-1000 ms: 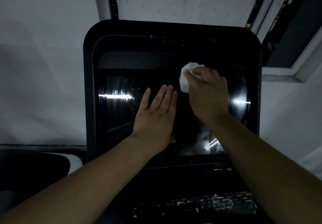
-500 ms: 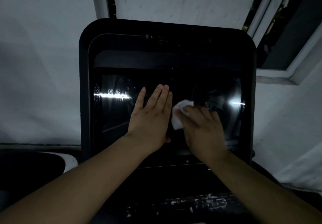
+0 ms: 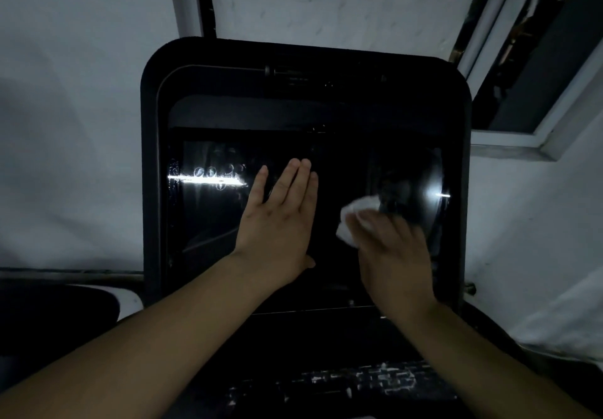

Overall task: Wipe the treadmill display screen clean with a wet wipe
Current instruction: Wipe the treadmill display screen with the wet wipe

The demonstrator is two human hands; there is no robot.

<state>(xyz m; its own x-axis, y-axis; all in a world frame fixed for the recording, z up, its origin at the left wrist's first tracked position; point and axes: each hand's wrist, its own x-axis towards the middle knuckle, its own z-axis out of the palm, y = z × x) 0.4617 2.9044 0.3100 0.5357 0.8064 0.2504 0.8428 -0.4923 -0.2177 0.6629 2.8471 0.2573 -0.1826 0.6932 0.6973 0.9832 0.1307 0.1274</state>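
- At the near edge of the view, two bare forearms are reaching up from the bottom corners toward the dark treadmill console (image 3: 148,190), over a strip of flecked dark surface (image 3: 352,382) that is too dim to identify.
- On the lower right part of the display screen (image 3: 208,222), the right hand (image 3: 396,252) is pressing the wet wipe (image 3: 354,214) against the glass. Its fingers (image 3: 375,222) are lying over the bunched white wipe and are blurred with motion, so I cannot tell whether they are curling round it or just pinning it flat.
- Over the last second the wipe has been travelling. It was up near the screen's top edge, came down beside the other hand, and is now sliding out toward the right side, with a gap opening between the two hands.
- In my judgement that makes this a sweeping pass mid-stroke. The middle band is getting covered, and the stroke is now heading for the right-hand portion near the bright glint (image 3: 437,194).
- In the middle of the screen, the left hand (image 3: 280,222) is resting flat on the glass, fingers (image 3: 301,177) straight and together, holding nothing. It has barely shifted and seems to be steadying the console.
- Further left, a bright streak with small ring-shaped marks (image 3: 208,175) is showing on the glass. The wipe is well apart from it, so that side probably needs a pass, as does the patch under the left palm.
- Beyond the console, a pale wall (image 3: 81,92) and a window frame (image 3: 522,144) are standing at the upper right.
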